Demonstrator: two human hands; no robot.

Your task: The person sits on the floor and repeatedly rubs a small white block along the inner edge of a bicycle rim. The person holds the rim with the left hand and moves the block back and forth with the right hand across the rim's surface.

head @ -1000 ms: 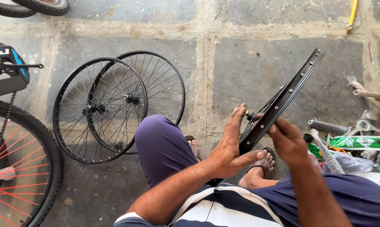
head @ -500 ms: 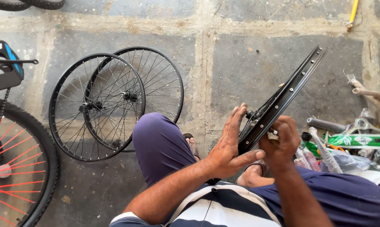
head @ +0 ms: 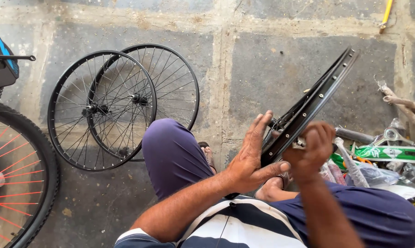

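Gripping: the right hand (head: 311,147) is curled shut, fingers pressed together around something small and silvery at the hub of the black metal bicycle wheel rim (head: 315,103); I cannot tell what it is.
Bracing: the left hand (head: 251,160) lies flat against the rim's near side, fingers straight and slightly spread, thumb hooked under the edge.
Step in hand: it looks like work at the hub or axle, one hand steadying, the other turning or seating a part.
Next move: likely needs the left palm firm so the wheel cannot roll while the right twists.
Wheel: held edge-on above the lap and sandalled feet, long axis slanting from near the knees up to the far right.
Around: two spoked black wheels (head: 104,110) overlapping on the grey stone floor (head: 271,69) to the left; a green bicycle frame part (head: 391,154) to the right.
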